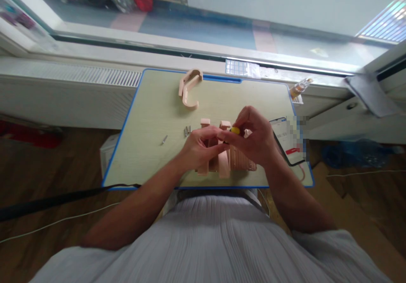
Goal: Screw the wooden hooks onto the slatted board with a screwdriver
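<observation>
A pale wooden assembly (222,164) of upright pieces stands on a small blue-edged table (152,118), close to the near edge. My left hand (199,145) is closed, fingers pinched against the wooden pieces at the middle. My right hand (253,137) is closed round a small tool with a yellow handle (235,130), held just above the assembly. The two hands nearly touch over the wood. What the left fingertips pinch is hidden.
Two curved wooden pieces (189,88) lie at the table's far side. Loose screws (187,130) and one single screw (164,139) lie left of the hands. A phone (285,141) rests at the right edge. A window sill and radiator run behind the table.
</observation>
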Tool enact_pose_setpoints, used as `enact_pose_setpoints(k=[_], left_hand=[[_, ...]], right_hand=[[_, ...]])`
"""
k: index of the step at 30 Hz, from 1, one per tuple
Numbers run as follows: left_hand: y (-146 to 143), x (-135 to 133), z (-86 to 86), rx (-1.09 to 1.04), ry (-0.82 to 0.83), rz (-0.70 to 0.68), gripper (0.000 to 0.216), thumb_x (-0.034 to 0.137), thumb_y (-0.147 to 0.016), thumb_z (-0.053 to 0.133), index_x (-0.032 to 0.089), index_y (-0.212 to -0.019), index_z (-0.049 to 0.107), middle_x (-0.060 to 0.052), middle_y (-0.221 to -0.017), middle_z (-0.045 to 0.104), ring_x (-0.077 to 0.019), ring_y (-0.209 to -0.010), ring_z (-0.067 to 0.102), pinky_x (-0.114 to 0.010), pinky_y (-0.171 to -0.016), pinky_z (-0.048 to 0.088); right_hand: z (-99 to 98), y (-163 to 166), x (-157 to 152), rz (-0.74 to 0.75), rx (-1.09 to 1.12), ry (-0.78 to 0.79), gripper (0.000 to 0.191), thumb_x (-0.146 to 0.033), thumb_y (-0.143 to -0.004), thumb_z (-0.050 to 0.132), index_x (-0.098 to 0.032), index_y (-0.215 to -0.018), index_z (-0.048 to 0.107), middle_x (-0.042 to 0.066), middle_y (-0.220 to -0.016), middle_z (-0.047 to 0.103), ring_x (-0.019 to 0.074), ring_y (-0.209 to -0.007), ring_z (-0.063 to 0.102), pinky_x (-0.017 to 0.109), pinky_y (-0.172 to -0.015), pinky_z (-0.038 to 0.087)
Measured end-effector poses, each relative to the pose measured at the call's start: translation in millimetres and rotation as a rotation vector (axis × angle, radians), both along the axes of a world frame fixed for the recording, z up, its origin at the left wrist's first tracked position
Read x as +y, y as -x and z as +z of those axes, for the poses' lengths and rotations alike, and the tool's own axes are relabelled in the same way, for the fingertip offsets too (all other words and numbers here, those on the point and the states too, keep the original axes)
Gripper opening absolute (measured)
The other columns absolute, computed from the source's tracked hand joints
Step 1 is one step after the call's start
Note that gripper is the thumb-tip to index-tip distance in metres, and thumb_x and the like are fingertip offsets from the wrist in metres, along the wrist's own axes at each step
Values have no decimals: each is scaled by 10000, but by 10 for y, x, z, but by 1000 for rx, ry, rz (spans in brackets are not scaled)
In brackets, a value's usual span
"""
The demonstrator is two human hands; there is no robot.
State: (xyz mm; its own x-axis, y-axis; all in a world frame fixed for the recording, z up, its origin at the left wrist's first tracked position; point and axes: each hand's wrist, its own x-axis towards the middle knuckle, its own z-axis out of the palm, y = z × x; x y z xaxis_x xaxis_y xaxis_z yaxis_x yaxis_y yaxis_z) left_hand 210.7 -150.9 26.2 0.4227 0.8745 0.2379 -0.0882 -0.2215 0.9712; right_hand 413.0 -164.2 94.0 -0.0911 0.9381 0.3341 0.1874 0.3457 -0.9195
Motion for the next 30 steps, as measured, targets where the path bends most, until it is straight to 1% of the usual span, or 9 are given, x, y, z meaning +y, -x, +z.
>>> enact_pose_setpoints(k=[3,6,8,11,14,17,21,25,30], left_hand=[[-6,17,20,-21,-16,-18,261,386,-919,944,222,-1115,894,-74,-1072,853,-194,-981,747,-334,-915,574],[-9,26,26,-36,-16,-37,258,373,-918,947,224,-1121,891,-75,-1104,863,-200,-1025,762,-334,-958,577],[-6,26,16,-24,-18,-28,260,382,-920,944,220,-1115,887,-75,-1099,858,-197,-1018,759,-327,-946,572],[-1,16,-3,10,-30,-2,290,409,-930,931,219,-1143,884,-69,-1049,842,-180,-938,732,-310,-859,557],[-7,1,4,31,-25,20,334,413,-897,958,212,-1154,882,-64,-1028,832,-174,-912,721,-302,-828,552],[-27,-10,35,-7,14,22,324,415,-870,978,197,-1086,875,-60,-1009,827,-184,-934,732,-311,-870,575],[-42,-15,68,-27,15,14,296,411,-899,954,202,-1092,873,-65,-1018,835,-189,-939,738,-320,-881,589],[-36,-12,51,-36,18,-4,287,405,-930,926,197,-1119,866,-77,-1041,834,-169,-913,729,-295,-834,567],[-18,-4,22,-6,-3,8,281,408,-930,919,189,-1094,856,-66,-1015,814,-146,-859,680,-277,-774,521]], right_hand=[[85,-118,28,196,37,110,348,-464,-888,970,-239,-1051,760,-1,-973,776,104,-669,590,293,-559,456],[160,-253,57,360,25,138,252,-411,-1016,848,-240,-1201,842,64,-1168,808,140,-809,683,312,-649,544],[166,-291,72,358,-8,107,233,-396,-1029,836,-244,-1205,861,64,-1139,805,145,-818,690,318,-669,558],[95,-238,74,224,-61,47,246,-420,-957,917,-237,-1103,842,21,-986,777,116,-704,627,300,-611,510],[-26,-114,46,30,-35,22,423,-473,-824,1023,-242,-871,672,-47,-775,679,100,-620,546,280,-561,447],[-103,-35,11,-80,-19,10,546,-514,-773,1049,-263,-831,568,-74,-717,597,105,-613,513,280,-550,422],[-32,-91,2,0,-33,59,478,-534,-803,1025,-257,-919,654,-30,-855,701,122,-686,593,286,-572,462],[152,-221,20,212,12,122,351,-438,-968,892,-254,-1253,801,46,-1157,823,123,-747,663,300,-639,547],[213,-247,23,260,-76,51,182,-373,-990,865,-230,-1100,847,41,-1047,807,126,-748,681,303,-651,555]])
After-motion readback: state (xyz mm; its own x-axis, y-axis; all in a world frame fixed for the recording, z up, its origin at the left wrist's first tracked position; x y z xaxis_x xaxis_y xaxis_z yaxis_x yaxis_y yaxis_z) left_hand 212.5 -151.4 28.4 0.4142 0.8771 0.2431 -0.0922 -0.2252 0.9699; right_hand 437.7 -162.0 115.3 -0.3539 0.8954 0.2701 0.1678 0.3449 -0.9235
